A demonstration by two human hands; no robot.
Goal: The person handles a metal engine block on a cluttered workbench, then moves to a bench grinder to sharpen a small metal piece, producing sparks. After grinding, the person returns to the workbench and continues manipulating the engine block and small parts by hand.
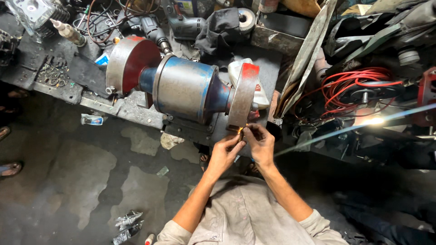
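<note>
A: Position of the workpiece relative to the hands?

B: A small piece, too small to identify, sits pinched between both hands at the lower edge of the grey metal wheel guard with the red patch (242, 97). An orange spark glow (240, 130) shows where it meets the wheel. Left hand (225, 152) is below and left of the glow, fingers curled tight, tips on the piece. Right hand (260, 144) is just beside it, to the right, fingers likewise closed in a pinch. The two hands touch at the fingertips.

A: The machine?

B: Bench grinder with a blue-grey cylindrical motor body (184, 88), lying across the dark, grimy metal workbench (136, 106). A second guard, round, grey with a dark red face (131, 61), is at its far left end, well apart from the hands.

A: Containers and contents?

B: A shallow dark tray (54, 75) at the bench's left end holds small metal rings and washers. A white plastic jug with a red label (259, 90) stands behind the right guard; contents not visible.

A: Other items?

B: Coil of red wire (359, 84) to the right; a grey power drill (179, 22) and dark cloth (220, 27) at the back of the bench.

A: Hidden or unclear?

B: The grinding wheel itself is covered by the guard. The workpiece is almost wholly hidden by fingertips and glare. A pale blurred streak (354, 128) crosses the right side; cannot tell what it is. The clutter at upper right is too dark to sort out.
</note>
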